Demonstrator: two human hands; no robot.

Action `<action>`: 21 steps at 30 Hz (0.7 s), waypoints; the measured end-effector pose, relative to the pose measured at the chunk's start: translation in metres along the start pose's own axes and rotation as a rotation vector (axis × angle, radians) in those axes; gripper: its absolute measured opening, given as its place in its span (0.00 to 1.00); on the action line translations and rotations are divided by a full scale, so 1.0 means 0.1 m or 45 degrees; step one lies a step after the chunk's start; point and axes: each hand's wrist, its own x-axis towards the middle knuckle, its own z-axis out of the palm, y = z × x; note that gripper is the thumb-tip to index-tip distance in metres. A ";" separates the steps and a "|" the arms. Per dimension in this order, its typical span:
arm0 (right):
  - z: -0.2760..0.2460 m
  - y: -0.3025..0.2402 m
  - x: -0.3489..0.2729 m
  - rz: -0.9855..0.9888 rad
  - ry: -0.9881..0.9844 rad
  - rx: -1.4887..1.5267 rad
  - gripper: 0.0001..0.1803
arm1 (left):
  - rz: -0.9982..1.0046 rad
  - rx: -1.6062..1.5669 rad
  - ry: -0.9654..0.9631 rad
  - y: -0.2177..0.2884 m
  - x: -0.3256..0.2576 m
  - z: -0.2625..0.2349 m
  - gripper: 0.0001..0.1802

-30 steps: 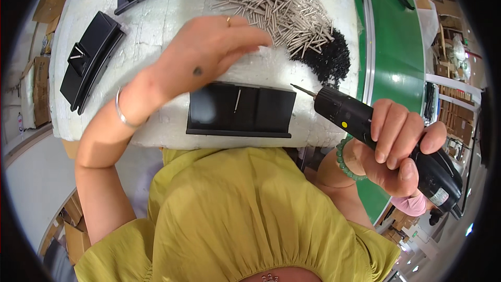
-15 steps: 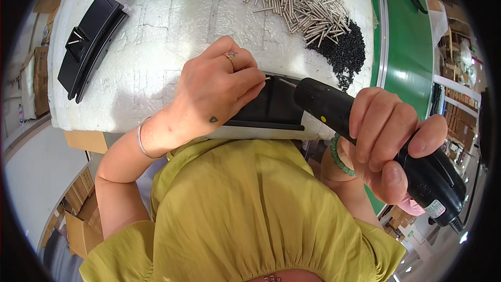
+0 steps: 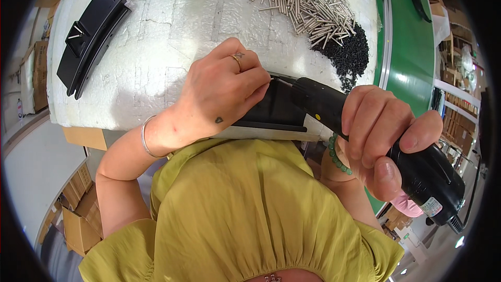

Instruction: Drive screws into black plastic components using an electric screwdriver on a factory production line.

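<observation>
at the far left of the white foam-covered worktop [image 3: 172,36] a spare black plastic part [image 3: 90,39] is seen lying alone, well apart from the hands. nearer the middle, the left hand [image 3: 222,96] is laid over a second black plastic part [image 3: 279,112], which rests flat at the near edge of the worktop, just in front of the yellow-green top [image 3: 250,209] of the person. the fingers [image 3: 250,75] of that hand are curled close together and pinched on what seems to be a thin metal pin at the part's upper edge; the pin is too small for certainty. the part is judged rigid, light and smooth, so it is likely to slide on the foam unless it is pressed down from above, and it is best held by its long edges rather than its thin moulded ribs. to the right, a black electric screwdriver [image 3: 376,146] is gripped by the right hand [image 3: 383,141], whose fingers are wrapped fully round the barrel, with its tip meeting the part just beside the left fingertips. the tool is judged heavier and stiff, and is held securely at mid-body. beyond, a heap of metal pins [image 3: 302,0] and a pile of small black screws [image 3: 349,55] are seen near a green conveyor belt [image 3: 412,57].
</observation>
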 end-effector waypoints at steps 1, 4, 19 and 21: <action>0.00 0.00 0.01 0.001 -0.003 0.004 0.18 | -0.005 0.003 0.001 0.00 0.00 0.00 0.09; 0.00 -0.01 0.05 0.030 -0.079 0.014 0.18 | -0.001 -0.010 0.019 0.00 -0.01 0.00 0.09; 0.09 0.02 0.25 0.097 -0.375 -0.069 0.16 | 0.017 0.006 -0.063 0.02 -0.09 0.05 0.08; 0.11 0.05 0.18 0.053 -0.215 -0.011 0.15 | 0.025 0.025 -0.073 0.04 -0.07 0.06 0.07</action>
